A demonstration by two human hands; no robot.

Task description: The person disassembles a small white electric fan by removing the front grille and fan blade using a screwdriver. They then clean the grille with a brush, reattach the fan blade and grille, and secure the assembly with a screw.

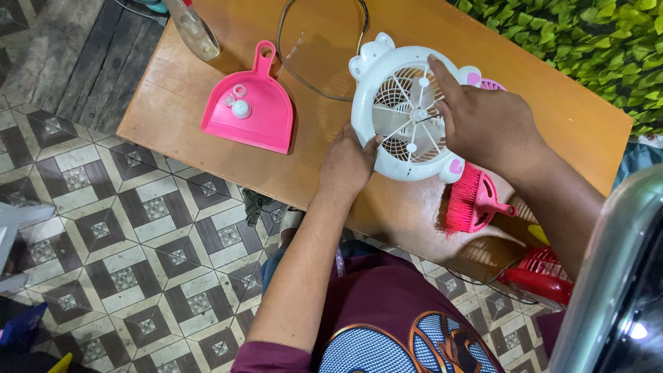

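Head view: left hand (347,162) grips the white fan (404,107), right hand (483,121) fingers its grille, pink dustpan (252,103) and brush (469,200) beside.

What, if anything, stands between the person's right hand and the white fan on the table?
Nothing visible does. The right hand already lies across the front grille of the white fan, its forefinger reaching over the spokes, while the left hand grips the fan's lower rim. The pink dustpan lies apart, to the side.

Wood table (173,103) w/ pink dustpan (259,114), brush (466,200), white fan (407,110), cable (304,76).
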